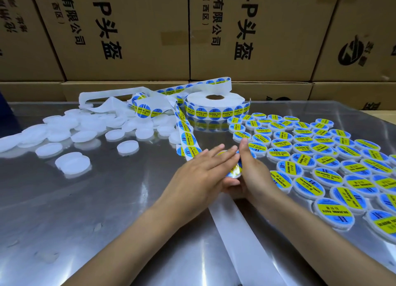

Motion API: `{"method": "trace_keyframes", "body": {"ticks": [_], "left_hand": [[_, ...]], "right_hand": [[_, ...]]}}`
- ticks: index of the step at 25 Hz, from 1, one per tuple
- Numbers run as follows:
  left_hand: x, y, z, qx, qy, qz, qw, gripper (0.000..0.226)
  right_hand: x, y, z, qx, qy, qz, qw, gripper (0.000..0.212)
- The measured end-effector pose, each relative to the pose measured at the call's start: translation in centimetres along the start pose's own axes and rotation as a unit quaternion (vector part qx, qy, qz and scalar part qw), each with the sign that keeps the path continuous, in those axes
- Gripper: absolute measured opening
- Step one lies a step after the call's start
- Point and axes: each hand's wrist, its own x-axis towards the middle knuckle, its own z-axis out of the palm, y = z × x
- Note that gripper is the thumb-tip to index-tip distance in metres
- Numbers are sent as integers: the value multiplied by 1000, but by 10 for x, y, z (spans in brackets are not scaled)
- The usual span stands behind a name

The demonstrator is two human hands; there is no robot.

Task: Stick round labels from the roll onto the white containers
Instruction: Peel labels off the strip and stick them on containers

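Head view shows me tall brown cardboard cartons (137, 32) with black print walling off the back, their tops cut off by the frame. Below them spreads the shiny metal table (107, 200), glossy enough to mirror what sits on it. On my right lies a wide field of labelled round white containers (325, 157), each topped blue and yellow, running off the frame edge. On my left sits a loose heap of bare, matte white round containers (85, 131), several overlapping so I cannot count them. A white roll of round blue-and-yellow labels (214, 106) stands at the back, its strip (186, 135) trailing toward me. My left hand (201, 170) lies flat, fingers straight, pressing on a labelled container (233, 171) that my right hand (250, 165) cups from the side; that container is mostly hidden between them. Bare white backing paper (246, 232) runs under my wrists.
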Motion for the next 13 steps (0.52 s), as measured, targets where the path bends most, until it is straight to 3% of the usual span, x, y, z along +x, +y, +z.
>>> {"method": "trace_keyframes", "body": {"ticks": [3, 6, 11, 13], "left_hand": [[0, 1, -1, 18, 90, 52, 994, 28], [-3, 0, 0, 10, 127, 84, 988, 16], [-7, -2, 0, 47, 135, 125, 982, 3], [-8, -9, -1, 53, 125, 106, 985, 14]], "right_hand": [[0, 0, 2, 42, 5, 18, 999, 69], [0, 2, 2, 49, -9, 28, 998, 65], [8, 2, -8, -77, 48, -30, 995, 67], [13, 3, -18, -134, 58, -72, 987, 54]]}}
